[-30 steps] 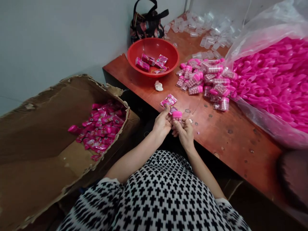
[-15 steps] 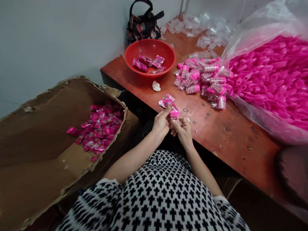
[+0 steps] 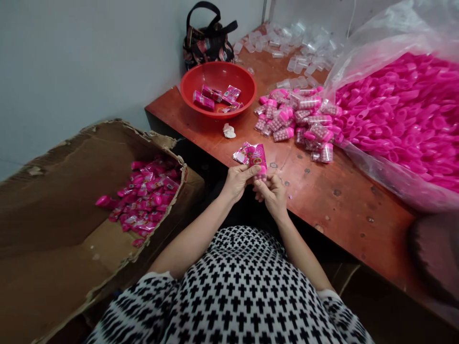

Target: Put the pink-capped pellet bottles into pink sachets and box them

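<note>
My left hand [image 3: 238, 182] pinches a shiny pink printed sleeve [image 3: 257, 154], thumb on top, right at the pink cap of a small candy bottle [image 3: 260, 176]. My right hand [image 3: 271, 195] is closed on the bottle's lower end, where pale pink balls show through the clear wall. How far the sleeve reaches over the cap is hard to make out. Beside my left fingers, a small fanned stack of flat sleeves [image 3: 242, 154] lies at the table edge. Both hands are close together just over that edge.
A red bowl [image 3: 186, 98] with several sleeves stands behind crumpled white tissue [image 3: 229, 131]. Filled bottles [image 3: 283, 117] lie heaped beside a plastic bag of pink caps [image 3: 401, 114]. Clear empty bottles [image 3: 304, 48] and a handbag [image 3: 208, 48] are behind. Left, a cardboard box [image 3: 53, 191] holds wrapped bottles [image 3: 147, 196].
The printed sleeve now stands upright and flat-faced at the bottle's cap, where it was tilted before. My left thumb has shifted lower, onto the cap area. The view has shifted slightly.
</note>
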The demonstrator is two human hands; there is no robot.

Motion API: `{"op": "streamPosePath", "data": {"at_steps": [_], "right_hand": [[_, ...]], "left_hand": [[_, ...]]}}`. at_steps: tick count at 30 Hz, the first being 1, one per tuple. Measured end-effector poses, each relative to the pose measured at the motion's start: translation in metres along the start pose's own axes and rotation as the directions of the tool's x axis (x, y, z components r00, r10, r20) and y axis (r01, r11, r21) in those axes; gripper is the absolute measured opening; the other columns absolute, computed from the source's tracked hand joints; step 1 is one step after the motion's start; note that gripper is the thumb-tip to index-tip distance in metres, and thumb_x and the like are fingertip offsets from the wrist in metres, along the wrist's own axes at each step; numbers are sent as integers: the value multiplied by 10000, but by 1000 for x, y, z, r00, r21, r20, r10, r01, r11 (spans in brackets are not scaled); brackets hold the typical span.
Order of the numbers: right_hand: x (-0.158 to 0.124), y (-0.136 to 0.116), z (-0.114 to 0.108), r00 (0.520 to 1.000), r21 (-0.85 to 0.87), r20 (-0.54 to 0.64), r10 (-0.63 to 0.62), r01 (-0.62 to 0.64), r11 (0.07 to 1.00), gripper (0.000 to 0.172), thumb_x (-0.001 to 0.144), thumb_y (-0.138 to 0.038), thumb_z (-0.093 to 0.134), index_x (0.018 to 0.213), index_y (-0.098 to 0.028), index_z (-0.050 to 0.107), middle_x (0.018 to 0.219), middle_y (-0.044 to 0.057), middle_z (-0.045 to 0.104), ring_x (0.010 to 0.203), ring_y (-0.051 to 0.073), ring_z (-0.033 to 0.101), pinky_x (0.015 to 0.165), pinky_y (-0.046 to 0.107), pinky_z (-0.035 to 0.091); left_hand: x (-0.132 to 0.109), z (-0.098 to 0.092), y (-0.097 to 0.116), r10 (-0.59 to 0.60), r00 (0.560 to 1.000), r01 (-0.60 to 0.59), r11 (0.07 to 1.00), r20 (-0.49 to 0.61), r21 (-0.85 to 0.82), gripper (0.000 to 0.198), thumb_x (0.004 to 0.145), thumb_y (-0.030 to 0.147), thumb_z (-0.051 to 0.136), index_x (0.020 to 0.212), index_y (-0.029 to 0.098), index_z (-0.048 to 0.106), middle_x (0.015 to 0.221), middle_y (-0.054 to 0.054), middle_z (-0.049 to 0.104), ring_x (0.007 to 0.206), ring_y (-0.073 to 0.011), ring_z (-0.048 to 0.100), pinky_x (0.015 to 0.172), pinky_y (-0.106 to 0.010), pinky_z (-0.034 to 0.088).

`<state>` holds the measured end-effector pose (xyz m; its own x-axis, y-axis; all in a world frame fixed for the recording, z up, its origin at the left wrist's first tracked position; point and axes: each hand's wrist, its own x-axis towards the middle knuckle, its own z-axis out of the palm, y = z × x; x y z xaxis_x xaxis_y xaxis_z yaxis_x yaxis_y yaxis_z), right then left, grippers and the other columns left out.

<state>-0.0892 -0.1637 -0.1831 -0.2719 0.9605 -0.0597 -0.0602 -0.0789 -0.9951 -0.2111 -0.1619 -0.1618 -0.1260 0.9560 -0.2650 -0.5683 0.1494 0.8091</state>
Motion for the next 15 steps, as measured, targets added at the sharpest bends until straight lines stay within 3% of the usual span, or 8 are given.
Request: {"op": "streamPosePath", "data": {"at_steps": [3, 8, 12, 15], "right_hand": [[4, -4, -1, 994, 112, 74, 86, -94, 989, 282, 769, -430, 637, 846, -191, 508, 581, -49, 636, 351, 65, 502, 304, 159, 351], [7, -5, 1, 998, 40, -59, -27, 30, 999, 304, 717, -377, 703, 837, -205, 482, 552, -89, 585, 368, 44, 492, 344, 138, 380], [2, -3, 0, 997, 247, 79, 21, -40, 968, 399, 705, -357, 720, 968, -234, 447, 627, -77, 642, 472, 98, 609, 444, 206, 515], [1, -1, -1, 991, 318, 129, 27, -68, 946, 332, 742, -371, 690, 952, -223, 480, 735, -34, 682, 593, 121, 672, 554, 256, 572]], "left_hand": [[-1, 1, 1, 3, 1000, -5, 997, 24, 75, 279, 601, 341, 784, 584, 101, 642, 557, -34, 614, 455, -103, 539, 454, -231, 413], [-3, 4, -3, 1, 1000, 0, 996, -14, 91, 262, 608, 328, 779, 599, 98, 655, 556, -41, 623, 436, -106, 537, 439, -231, 415], [-5, 1, 1, -39, 998, 38, 999, -42, -36, 251, 600, 308, 787, 618, 98, 651, 573, -36, 629, 455, -99, 547, 456, -224, 437], [-7, -1, 2, -24, 995, 13, 992, -93, -123, 264, 570, 294, 809, 614, 90, 647, 619, -53, 650, 550, -109, 588, 535, -226, 473]]}}
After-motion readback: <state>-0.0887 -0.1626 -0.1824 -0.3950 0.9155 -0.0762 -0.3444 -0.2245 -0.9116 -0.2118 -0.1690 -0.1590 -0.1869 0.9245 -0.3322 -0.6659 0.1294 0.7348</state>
